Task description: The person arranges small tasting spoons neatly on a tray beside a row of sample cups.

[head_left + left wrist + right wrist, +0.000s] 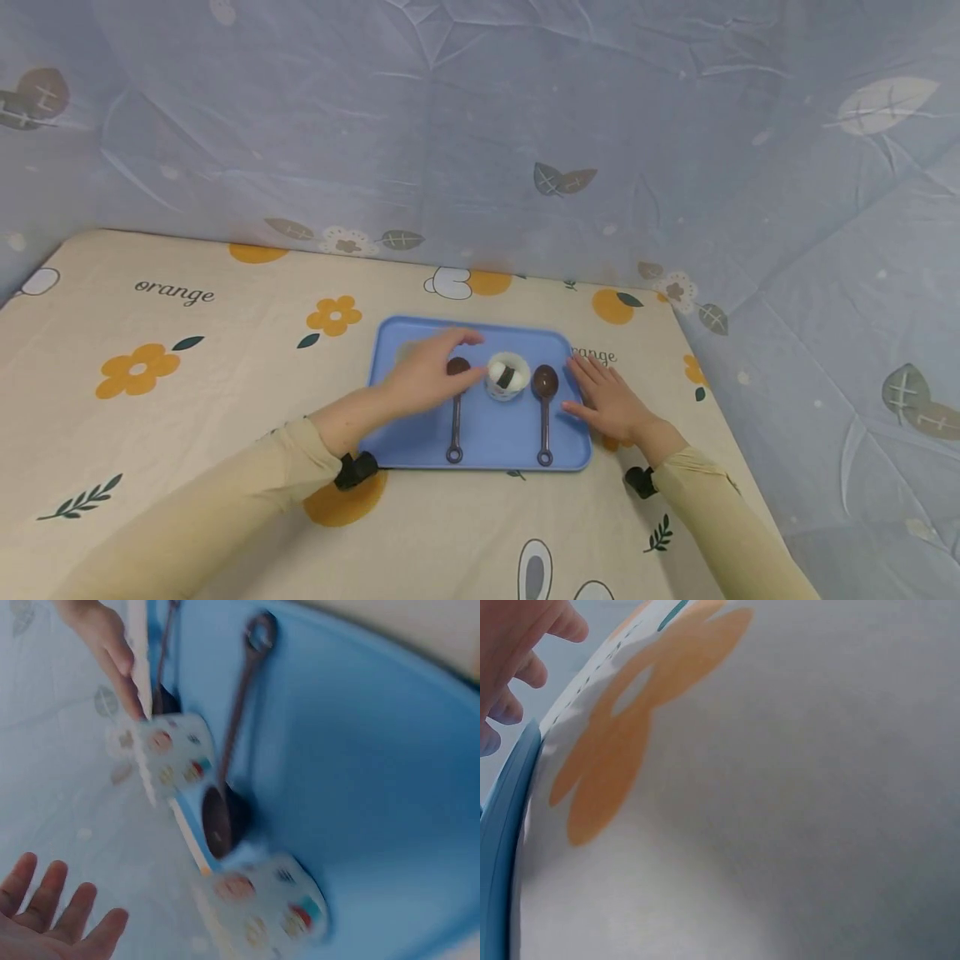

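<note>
My left hand [420,379] hovers over the left part of a blue tray [491,450], thumb and fingers apart, with nothing held. Its thumb is nearest a patterned cup [501,395] holding white pieces and one with a dark band [506,377]. Under the hand lies a dark brown spoon [456,425], its bowl partly covered. A second patterned cup [274,907] shows in the left wrist view; in the head view the hand mostly hides it. Another brown spoon [545,408] lies right of the middle cup. My right hand [611,404] is at the tray's right rim, fingers extended, holding nothing.
A cream cloth [225,358] printed with flowers, oranges and leaves covers the table under the tray. Grey-blue patterned fabric [337,125] rises behind the table and along its right side. Dark bands with small devices [356,470] sit on both wrists.
</note>
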A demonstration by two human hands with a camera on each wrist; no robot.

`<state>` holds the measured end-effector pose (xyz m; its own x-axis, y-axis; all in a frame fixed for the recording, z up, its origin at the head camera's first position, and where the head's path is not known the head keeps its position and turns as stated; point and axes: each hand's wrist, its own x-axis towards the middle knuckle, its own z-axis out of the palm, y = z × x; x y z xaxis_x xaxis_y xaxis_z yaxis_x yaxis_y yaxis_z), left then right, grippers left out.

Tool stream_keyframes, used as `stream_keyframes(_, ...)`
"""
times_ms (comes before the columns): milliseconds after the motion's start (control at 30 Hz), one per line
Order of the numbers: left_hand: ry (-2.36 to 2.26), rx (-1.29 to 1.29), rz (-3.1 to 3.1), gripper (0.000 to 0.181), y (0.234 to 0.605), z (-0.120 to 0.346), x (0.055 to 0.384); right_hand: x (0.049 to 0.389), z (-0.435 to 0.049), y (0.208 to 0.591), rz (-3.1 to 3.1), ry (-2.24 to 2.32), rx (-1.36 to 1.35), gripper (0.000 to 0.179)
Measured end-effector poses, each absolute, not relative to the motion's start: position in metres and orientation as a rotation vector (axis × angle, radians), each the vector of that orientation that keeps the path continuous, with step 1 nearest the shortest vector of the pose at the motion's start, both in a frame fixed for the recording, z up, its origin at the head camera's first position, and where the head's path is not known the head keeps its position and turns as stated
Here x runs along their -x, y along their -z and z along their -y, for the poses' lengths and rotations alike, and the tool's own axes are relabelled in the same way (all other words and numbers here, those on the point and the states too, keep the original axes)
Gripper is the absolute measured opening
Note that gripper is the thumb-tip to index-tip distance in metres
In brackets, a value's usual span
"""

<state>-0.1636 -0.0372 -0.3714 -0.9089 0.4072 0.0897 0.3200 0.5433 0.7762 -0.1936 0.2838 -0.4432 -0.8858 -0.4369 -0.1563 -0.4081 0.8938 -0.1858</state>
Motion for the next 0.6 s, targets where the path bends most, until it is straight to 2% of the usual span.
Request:
stream_keyframes(167,-1.227,-0.728,-2.78,0.046,0.377,0.056,0.166,0.194,-0.285,0.444,-2.865,0.223,0.644,0.077)
stream_keyframes(367,-1.043,-0.767,-2.901,0.056,0.387,0.082,0.165,0.193,-0.282,0.443,-2.862,0.249,0.64,0.078)
stream_keyframes(600,-0.913,-0.743,-3.02,0.065,0.399,0.108,0.167,0.193,-0.281,0.441,-2.873,0.232,0.628,0.079)
